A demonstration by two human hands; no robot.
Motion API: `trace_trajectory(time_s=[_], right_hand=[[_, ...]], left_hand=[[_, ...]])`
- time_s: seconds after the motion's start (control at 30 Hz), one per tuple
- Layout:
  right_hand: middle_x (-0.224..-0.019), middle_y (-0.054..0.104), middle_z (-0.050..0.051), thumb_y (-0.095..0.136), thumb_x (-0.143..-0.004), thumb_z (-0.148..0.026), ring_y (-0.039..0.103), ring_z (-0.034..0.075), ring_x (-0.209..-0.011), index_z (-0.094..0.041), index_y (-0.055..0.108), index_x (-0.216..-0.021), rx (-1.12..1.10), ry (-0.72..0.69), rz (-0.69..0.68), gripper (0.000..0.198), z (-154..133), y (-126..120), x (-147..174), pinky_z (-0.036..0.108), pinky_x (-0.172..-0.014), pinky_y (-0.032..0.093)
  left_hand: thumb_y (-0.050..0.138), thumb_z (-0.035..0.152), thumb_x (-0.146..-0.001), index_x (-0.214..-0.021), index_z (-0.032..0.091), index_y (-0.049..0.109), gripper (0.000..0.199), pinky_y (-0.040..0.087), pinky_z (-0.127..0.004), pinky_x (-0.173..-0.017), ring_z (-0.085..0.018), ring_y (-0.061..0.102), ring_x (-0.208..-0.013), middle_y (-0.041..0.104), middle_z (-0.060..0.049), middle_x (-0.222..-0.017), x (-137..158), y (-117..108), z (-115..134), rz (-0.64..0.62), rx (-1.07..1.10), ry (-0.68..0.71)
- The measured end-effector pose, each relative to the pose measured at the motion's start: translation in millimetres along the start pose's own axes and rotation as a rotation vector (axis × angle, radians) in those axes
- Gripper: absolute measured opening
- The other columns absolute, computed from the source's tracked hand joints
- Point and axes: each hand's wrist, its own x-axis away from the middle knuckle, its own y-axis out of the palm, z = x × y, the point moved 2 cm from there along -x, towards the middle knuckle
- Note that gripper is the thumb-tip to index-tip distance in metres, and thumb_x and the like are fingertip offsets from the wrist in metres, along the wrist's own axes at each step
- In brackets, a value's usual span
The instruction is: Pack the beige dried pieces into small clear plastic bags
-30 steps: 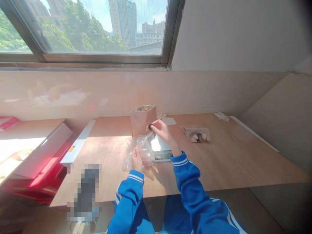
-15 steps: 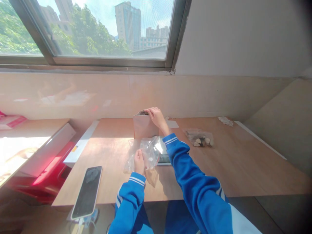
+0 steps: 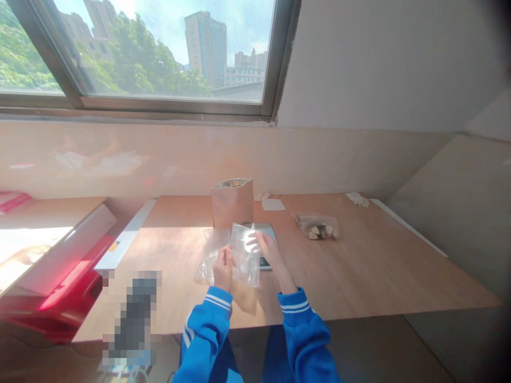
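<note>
My left hand (image 3: 223,266) pinches a clear plastic bag (image 3: 246,260), its fingers closed on the crumpled film. At the bag's upper right edge, my right hand (image 3: 269,250) has thumb and fingers against the plastic. Behind them a brown paper pouch (image 3: 232,207) stands upright with its top open, and pale pieces show in its mouth. A flat silver device like a small scale (image 3: 268,230) lies partly hidden under the bag and my right hand. More clear film spreads left of my left hand.
To the right lies a clear bag (image 3: 317,227) holding pale, dark-edged pieces. White paper (image 3: 273,205) and a crumpled tissue (image 3: 357,199) lie near the wall. A pixelated dark object (image 3: 136,314) overlaps the table's left front edge; a red stool (image 3: 67,292) stands further left.
My right hand has left the top of the paper pouch and come down to the clear bag. The pouch stays standing. My left hand still holds the bag. The view has shifted slightly.
</note>
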Motion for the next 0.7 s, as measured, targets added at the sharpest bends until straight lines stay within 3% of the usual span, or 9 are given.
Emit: trace_trajectory(time_s=[0.13, 0.27, 0.4, 0.57, 0.63, 0.7], right_hand=[[-0.075, 0.075, 0.009, 0.045, -0.088, -0.065, 0.067, 0.024, -0.067, -0.018, 0.068, -0.091, -0.178, 0.103, 0.085, 0.053, -4, -5, 8, 0.034, -0.063, 0.051], [-0.073, 0.074, 0.009, 0.045, -0.086, -0.068, 0.067, 0.024, -0.066, -0.016, 0.068, -0.093, -0.257, 0.119, 0.126, 0.057, -3, -1, 10, 0.033, -0.060, 0.050], [-0.070, 0.073, 0.009, 0.042, -0.085, -0.073, 0.065, 0.022, -0.058, -0.017, 0.067, -0.091, -0.279, 0.129, 0.155, 0.062, 4, 0, 9, 0.032, -0.054, 0.049], [-0.073, 0.072, 0.012, 0.038, -0.083, -0.075, 0.063, 0.021, -0.055, -0.016, 0.064, -0.084, -0.239, 0.173, 0.340, 0.064, 33, -33, 6, 0.031, -0.051, 0.048], [-0.082, 0.073, 0.015, 0.035, -0.085, -0.071, 0.067, 0.024, -0.066, -0.016, 0.065, -0.086, -0.162, 0.176, 0.406, 0.063, 50, -51, 6, 0.033, -0.056, 0.050], [-0.093, 0.073, 0.017, 0.034, -0.087, -0.064, 0.068, 0.027, -0.082, -0.016, 0.066, -0.088, -0.028, 0.156, 0.468, 0.057, 69, -70, 7, 0.037, -0.068, 0.052]], left_hand=[[0.036, 0.057, -0.094, -0.102, 0.021, 0.065, 0.048, 0.046, -0.028, -0.064, -0.017, 0.057, -0.056, 0.053, 0.002, -0.056, 5, -13, 9, -0.021, -0.103, 0.030], [0.039, 0.055, -0.093, -0.104, 0.021, 0.067, 0.045, 0.045, -0.028, -0.063, -0.017, 0.058, -0.055, 0.055, 0.002, -0.056, 8, -22, 17, -0.040, -0.128, 0.030], [0.042, 0.053, -0.093, -0.103, 0.023, 0.066, 0.039, 0.045, -0.026, -0.063, -0.017, 0.059, -0.057, 0.057, 0.003, -0.057, 4, -32, 19, 0.047, -0.134, -0.009], [0.038, 0.045, -0.096, -0.107, 0.024, 0.060, 0.032, 0.048, -0.030, -0.070, -0.019, 0.065, -0.069, 0.066, -0.001, -0.073, -12, -50, 10, 0.221, -0.171, -0.117], [0.040, 0.040, -0.096, -0.114, 0.023, 0.059, 0.031, 0.050, -0.033, -0.074, -0.021, 0.066, -0.077, 0.069, -0.005, -0.085, -18, -54, 4, 0.258, -0.301, -0.147], [0.044, 0.036, -0.094, -0.122, 0.020, 0.058, 0.035, 0.050, -0.039, -0.084, -0.024, 0.065, -0.094, 0.066, -0.012, -0.105, -21, -54, 3, 0.354, -0.460, -0.073]])
